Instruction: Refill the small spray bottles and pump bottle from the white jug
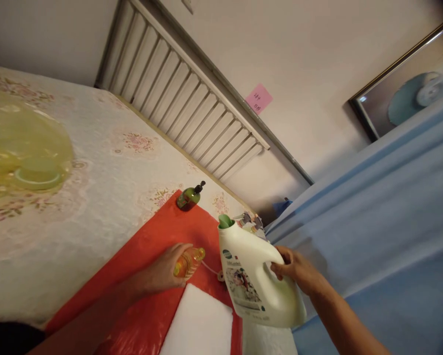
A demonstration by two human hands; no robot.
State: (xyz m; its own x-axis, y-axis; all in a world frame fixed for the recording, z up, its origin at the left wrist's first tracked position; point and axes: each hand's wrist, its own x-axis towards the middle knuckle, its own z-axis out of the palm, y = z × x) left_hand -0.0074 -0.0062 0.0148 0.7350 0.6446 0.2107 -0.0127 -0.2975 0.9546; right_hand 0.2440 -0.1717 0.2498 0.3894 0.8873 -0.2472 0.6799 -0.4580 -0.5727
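Clearly, the white jug [256, 276] stands tilted above the red sheet [162, 236], its green spout [225, 221] uppermost, the right hand [293, 268] clamped around its handle. Just left of the jug, the left hand [166, 271] is wrapped around a small amber bottle [189, 261]. A white pad [201, 325] lies below the jug, and a green pump bottle [189, 196] lies farther off, beyond it.

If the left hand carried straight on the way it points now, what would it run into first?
The left hand is wrapped around a small orange bottle and points toward the white jug held by the right hand. The jug looks first in line, though depth is hard to judge.
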